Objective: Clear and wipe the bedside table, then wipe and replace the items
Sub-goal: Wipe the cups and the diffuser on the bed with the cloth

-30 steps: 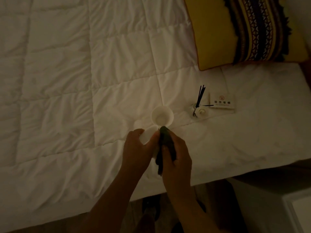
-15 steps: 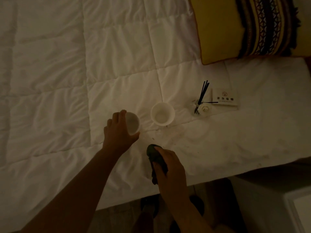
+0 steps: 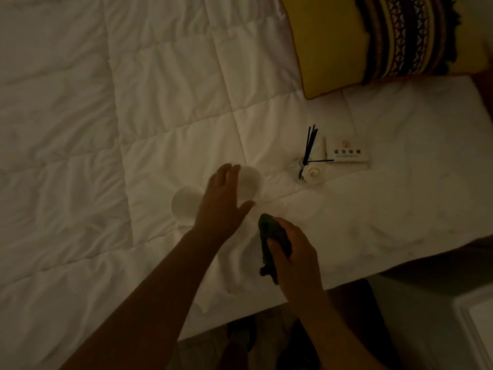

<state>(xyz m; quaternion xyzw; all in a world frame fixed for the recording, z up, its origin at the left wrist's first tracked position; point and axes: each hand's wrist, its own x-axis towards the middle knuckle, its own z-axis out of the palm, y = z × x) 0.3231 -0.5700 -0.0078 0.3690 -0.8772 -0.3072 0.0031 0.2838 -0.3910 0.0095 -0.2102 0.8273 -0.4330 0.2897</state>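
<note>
Two white cups stand on the white quilt (image 3: 133, 129). The left cup (image 3: 184, 206) stands free. My left hand (image 3: 222, 201) reaches over to the right cup (image 3: 252, 186), fingers and thumb spread around its left side; the hand is blurred. My right hand (image 3: 296, 257) hovers near the bed's edge, shut on a bunched dark green cloth (image 3: 270, 232). Further right on the quilt sit a small reed diffuser (image 3: 306, 161) with black sticks and a white rose, and a white printed card (image 3: 346, 153).
A yellow pillow (image 3: 333, 44) with a dark patterned band lies at the top right. The bed's edge runs along the bottom, with dark floor below. A white furniture corner (image 3: 474, 329) shows at the bottom right.
My left hand set the cup it held down on the quilt, let go, and moved right to the other cup. My right hand with the cloth pulled back from the cups.
</note>
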